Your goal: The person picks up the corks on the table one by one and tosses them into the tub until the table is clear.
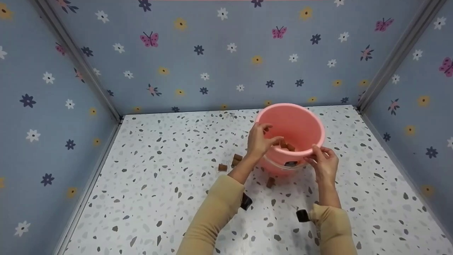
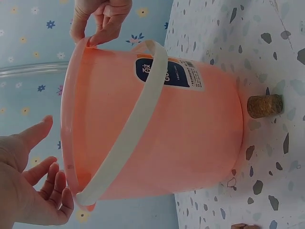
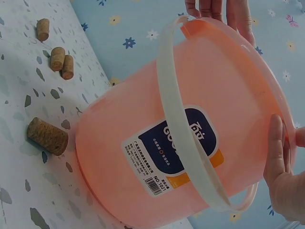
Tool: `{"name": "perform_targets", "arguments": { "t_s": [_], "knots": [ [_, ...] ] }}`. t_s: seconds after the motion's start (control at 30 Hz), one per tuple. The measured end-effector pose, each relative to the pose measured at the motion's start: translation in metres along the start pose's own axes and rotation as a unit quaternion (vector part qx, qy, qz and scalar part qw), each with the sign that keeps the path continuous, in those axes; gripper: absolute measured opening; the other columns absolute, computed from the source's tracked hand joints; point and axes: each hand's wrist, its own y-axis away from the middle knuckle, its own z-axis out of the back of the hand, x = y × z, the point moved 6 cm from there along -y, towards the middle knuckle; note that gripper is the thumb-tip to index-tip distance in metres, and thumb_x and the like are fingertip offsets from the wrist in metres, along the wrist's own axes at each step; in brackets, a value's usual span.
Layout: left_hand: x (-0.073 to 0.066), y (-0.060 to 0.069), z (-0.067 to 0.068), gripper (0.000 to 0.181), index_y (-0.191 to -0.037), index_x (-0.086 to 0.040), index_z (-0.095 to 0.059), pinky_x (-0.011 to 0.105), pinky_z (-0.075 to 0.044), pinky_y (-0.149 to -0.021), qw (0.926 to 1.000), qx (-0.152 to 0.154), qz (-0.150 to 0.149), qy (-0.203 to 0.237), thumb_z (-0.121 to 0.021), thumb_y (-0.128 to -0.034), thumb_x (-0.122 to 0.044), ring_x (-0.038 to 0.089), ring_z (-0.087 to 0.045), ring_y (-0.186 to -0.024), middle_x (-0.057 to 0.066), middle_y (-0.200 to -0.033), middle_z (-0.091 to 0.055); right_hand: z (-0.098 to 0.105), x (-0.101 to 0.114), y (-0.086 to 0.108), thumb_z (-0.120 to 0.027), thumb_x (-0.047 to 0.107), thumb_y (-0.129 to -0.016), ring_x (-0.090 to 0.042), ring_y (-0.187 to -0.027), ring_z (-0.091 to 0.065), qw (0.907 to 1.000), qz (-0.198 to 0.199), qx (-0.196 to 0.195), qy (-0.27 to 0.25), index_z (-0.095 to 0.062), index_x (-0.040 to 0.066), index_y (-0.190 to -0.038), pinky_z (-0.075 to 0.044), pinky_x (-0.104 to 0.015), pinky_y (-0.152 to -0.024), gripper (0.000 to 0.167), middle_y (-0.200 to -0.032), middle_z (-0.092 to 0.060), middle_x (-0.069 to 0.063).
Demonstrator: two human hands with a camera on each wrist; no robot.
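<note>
A pink bucket [image 1: 279, 159] with a white handle [image 2: 128, 133] stands on the speckled surface, and brown corks [image 1: 290, 147] lie inside it. My right hand [image 1: 324, 164] pinches the near right part of the rim between thumb and fingers. At the left side of the rim is my left hand [image 1: 260, 140], thumb spread away from its loosely bent fingers. In the left wrist view those fingers lie close to the rim; whether they touch it is hard to tell. A cork [image 3: 47, 136] lies beside the bucket's base.
To the left of the bucket, more corks [image 1: 222, 167] lie loose on the white speckled tabletop [image 1: 159, 198]. Blue flowered panels [image 1: 219, 53] close off the back and both sides. A black wrist camera [image 1: 303, 215] sits at the right sleeve.
</note>
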Motion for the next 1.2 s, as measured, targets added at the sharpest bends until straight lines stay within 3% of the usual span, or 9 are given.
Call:
{"name": "perform_targets", "arguments": {
  "t_s": [0.4, 0.63, 0.9, 1.2],
  "knots": [
    [0.002, 0.001, 0.019, 0.041, -0.100, 0.001, -0.063, 0.019, -0.042, -0.066, 0.9987, -0.034, -0.016, 0.035, -0.075, -0.0698, -0.024, 0.020, -0.053, -0.080, 0.012, -0.088, -0.055, 0.000, 0.001, 0.000, -0.075, 0.029, -0.070, -0.034, -0.079, -0.062, 0.9999, 0.000, 0.000, 0.011, -0.051, 0.002, -0.106, -0.050, -0.039, -0.063, 0.051, -0.094, -0.061, -0.024],
    [0.005, 0.008, 0.030, 0.033, -0.098, 0.003, -0.062, 0.029, -0.044, -0.070, 0.9952, -0.057, -0.050, 0.062, -0.071, -0.0753, -0.018, 0.023, -0.052, -0.078, 0.014, -0.085, -0.055, 0.000, 0.000, 0.001, -0.075, 0.026, -0.070, -0.035, -0.076, -0.062, 0.9999, 0.009, 0.008, -0.007, -0.051, -0.001, -0.103, -0.050, -0.040, -0.060, 0.049, -0.094, -0.060, -0.025],
    [0.020, 0.014, 0.044, 0.032, -0.098, 0.004, -0.062, 0.028, -0.043, -0.069, 0.9932, -0.075, -0.057, 0.068, -0.071, -0.0753, -0.017, 0.024, -0.053, -0.076, 0.013, -0.084, -0.055, 0.000, 0.000, 0.000, -0.075, 0.023, -0.071, -0.034, -0.074, -0.062, 0.9996, 0.011, 0.015, -0.019, -0.050, -0.002, -0.102, -0.050, -0.040, -0.059, 0.047, -0.093, -0.060, -0.026],
    [0.044, 0.022, 0.057, 0.030, -0.097, 0.003, -0.062, 0.028, -0.042, -0.069, 0.9934, -0.088, -0.036, 0.065, -0.071, -0.0752, -0.017, 0.028, -0.054, -0.077, 0.014, -0.085, -0.056, 0.000, 0.001, 0.001, -0.075, 0.024, -0.071, -0.035, -0.075, -0.062, 0.9996, 0.021, 0.013, -0.012, -0.051, -0.002, -0.102, -0.050, -0.041, -0.059, 0.047, -0.091, -0.060, -0.026]
  ]
}}
